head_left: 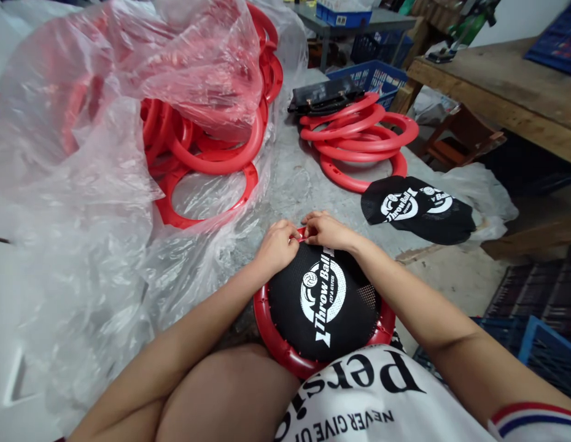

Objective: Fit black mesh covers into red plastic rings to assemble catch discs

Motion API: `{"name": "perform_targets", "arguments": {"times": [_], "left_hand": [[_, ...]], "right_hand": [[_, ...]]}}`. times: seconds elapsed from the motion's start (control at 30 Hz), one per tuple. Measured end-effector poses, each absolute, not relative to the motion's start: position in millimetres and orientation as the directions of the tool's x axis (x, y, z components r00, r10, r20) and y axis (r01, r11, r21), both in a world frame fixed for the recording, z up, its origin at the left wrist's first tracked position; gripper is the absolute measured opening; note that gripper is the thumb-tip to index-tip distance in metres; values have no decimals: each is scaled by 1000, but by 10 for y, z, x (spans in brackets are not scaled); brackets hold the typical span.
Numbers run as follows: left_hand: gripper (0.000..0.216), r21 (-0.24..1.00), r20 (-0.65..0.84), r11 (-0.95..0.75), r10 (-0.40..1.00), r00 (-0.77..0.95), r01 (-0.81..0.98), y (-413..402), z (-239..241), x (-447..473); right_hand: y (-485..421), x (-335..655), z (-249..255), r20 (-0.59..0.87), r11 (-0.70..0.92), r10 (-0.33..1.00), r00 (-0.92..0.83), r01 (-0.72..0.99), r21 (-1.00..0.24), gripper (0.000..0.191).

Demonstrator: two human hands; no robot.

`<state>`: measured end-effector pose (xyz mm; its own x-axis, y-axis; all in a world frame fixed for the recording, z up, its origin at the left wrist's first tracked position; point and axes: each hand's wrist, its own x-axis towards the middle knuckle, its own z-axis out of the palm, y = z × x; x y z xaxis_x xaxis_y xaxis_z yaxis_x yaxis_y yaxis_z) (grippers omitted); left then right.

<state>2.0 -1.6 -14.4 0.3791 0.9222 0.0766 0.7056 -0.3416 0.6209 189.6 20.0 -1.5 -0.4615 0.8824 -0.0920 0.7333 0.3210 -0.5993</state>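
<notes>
A red plastic ring (pixel 271 334) rests against my lap and the table's edge. Black mesh fabric (pixel 285 313) printed with "Throw Ball" in white covers its opening. At the ring's far edge, my left hand (pixel 280 242) pinches the fabric's border against the rim. Close beside it, my right hand (pixel 326 230) has its thumb and fingertips pressed on the same stretch of edge. The two hands nearly touch. Small pegs show along the near part of the rim, and my right forearm hides some of the right side.
A clear plastic bag (pixel 105 166) full of red rings (pixel 230 161) spreads over the left of the table. Several loose rings (pixel 359 147) are stacked at the right with a black pouch (pixel 325 96) behind. Black printed fabric pieces (pixel 417 209) lie nearer. Blue crates (pixel 372 78) stand beyond.
</notes>
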Motion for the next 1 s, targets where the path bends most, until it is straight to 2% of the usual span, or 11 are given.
{"name": "perform_targets", "arguments": {"times": [0.13,0.23,0.47,0.63,1.0], "left_hand": [[21,645,55,-332,918,392,689,-14,-143,11],[18,650,43,-323,919,391,688,-6,-143,22],[1,688,27,-264,940,339,676,9,-183,72],[7,716,62,-231,961,270,659,-2,-236,103],[13,744,32,-153,980,194,650,6,-214,145]], "right_hand": [[168,1906,-187,-21,241,921,-389,610,-755,16],[153,1955,-242,-13,199,928,-372,525,-827,16],[169,1945,-256,-14,157,942,-336,476,-866,13],[169,1915,-275,-21,127,952,-306,456,-881,17],[188,1956,-259,-121,5,953,-279,411,-911,17]]}}
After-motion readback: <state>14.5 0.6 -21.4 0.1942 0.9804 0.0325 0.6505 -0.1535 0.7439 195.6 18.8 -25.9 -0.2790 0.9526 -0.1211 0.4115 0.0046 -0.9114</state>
